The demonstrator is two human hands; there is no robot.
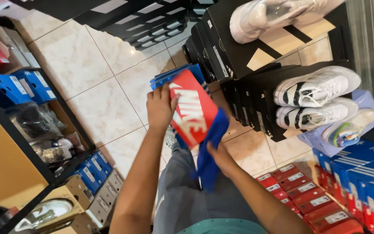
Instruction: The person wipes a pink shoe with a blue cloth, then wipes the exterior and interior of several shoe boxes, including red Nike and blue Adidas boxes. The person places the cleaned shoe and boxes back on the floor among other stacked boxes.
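Your right hand [221, 158] sits nearest you, low over your grey trouser leg [182, 195], fingers closed on a blue cloth [211, 147]. The cloth hangs below the hand and also wraps up against the lower right edge of the red shoebox [193, 110].

Your left hand [160, 106] is further out, fingers curled over the left edge of that red shoebox, thumb on the lid face. The box is held tilted in the air above the tiled floor [87, 65], between your two hands. It has a white logo on the lid. Just behind it, touching or nearly so, are blue shoeboxes [169, 76]; contact cannot be confirmed.

To your left: a dark shelf [44, 164] with blue boxes and bagged shoes. To your right: stacked red boxes [308, 199] and blue boxes low down.

Farther right: black boxes [256, 99] in rows, with a pair of white-and-black sneakers [317, 102] resting on top. Farthest: another white shoe [269, 15] on black boxes.
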